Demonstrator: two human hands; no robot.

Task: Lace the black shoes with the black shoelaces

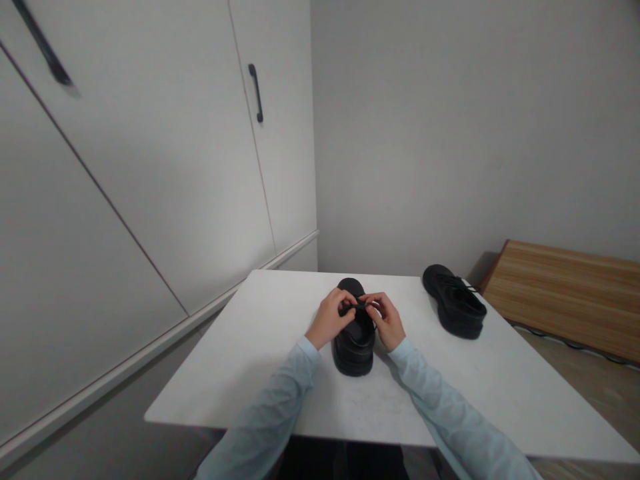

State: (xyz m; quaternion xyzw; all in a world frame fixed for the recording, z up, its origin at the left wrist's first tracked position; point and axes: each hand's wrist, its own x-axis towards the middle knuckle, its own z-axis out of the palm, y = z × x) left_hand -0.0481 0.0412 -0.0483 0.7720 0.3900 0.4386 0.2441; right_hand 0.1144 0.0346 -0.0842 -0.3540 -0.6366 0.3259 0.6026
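Observation:
A black lace-up shoe (353, 357) stands upright on the white table, its toe pointing away from me and its heel nearest. Over its opening, a black shoelace (361, 306) runs between my two hands. My left hand (331, 316) is closed in a pinch on the lace from the left side. From the right, my right hand (386, 321) pinches the same lace with thumb and fingers. The fingertips of both hands are close together above the shoe's tongue. How the lace is looped there is too small to make out.
The matching black shoe (457, 309) rests at the table's right edge, its laces hanging loose. Around both lies the white tabletop (250, 360). White cupboard doors (165, 133) rise on the left. A wood-grain board (565, 293) is at the right, beyond the table.

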